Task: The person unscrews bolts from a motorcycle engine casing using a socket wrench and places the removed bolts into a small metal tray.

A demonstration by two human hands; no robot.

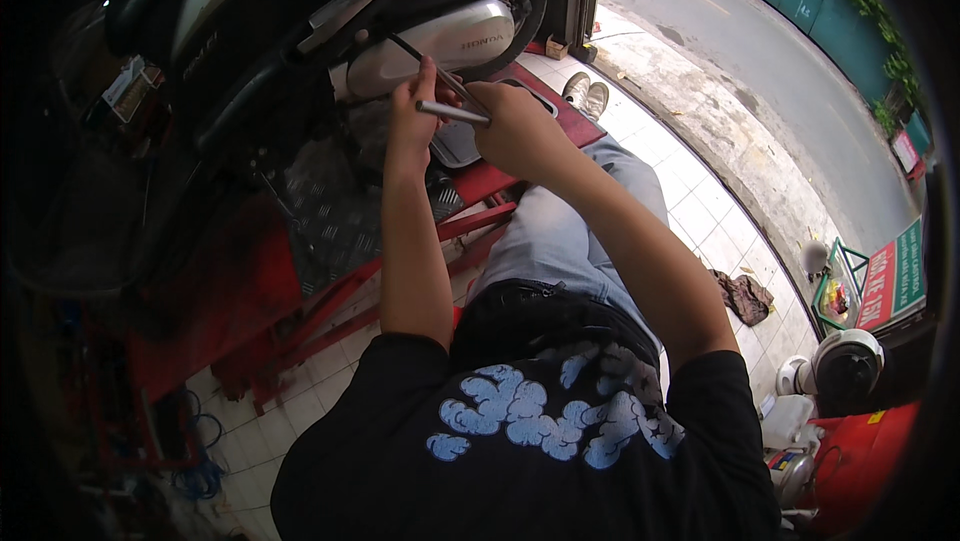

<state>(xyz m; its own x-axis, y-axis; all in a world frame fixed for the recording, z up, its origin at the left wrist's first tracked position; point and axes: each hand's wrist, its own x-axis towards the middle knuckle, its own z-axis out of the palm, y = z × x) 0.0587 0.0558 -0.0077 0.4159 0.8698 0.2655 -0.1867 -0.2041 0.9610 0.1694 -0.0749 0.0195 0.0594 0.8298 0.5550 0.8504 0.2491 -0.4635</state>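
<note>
My right hand [515,131] is closed on a silver metal rod tool [445,112], which sticks out leftward. A thin dark strip, perhaps a cable or hose [402,46], runs down from the motorbike toward both hands. My left hand [410,116] is closed near it, thumb up, its grip partly hidden. Above my hands is the motorbike's silver side casing [470,36], with a silver footrest [340,13] to its upper left. Behind and below them lies a metal tray [455,149] on the red lift [572,121].
White floor tiles [700,211] run beside my legs [540,241], with a cloth [742,296] at right. A helmet [850,361], red container [860,461] and sign [890,281] stand at lower right. The road [760,51] lies beyond the doorway, blue hose [200,471] at lower left.
</note>
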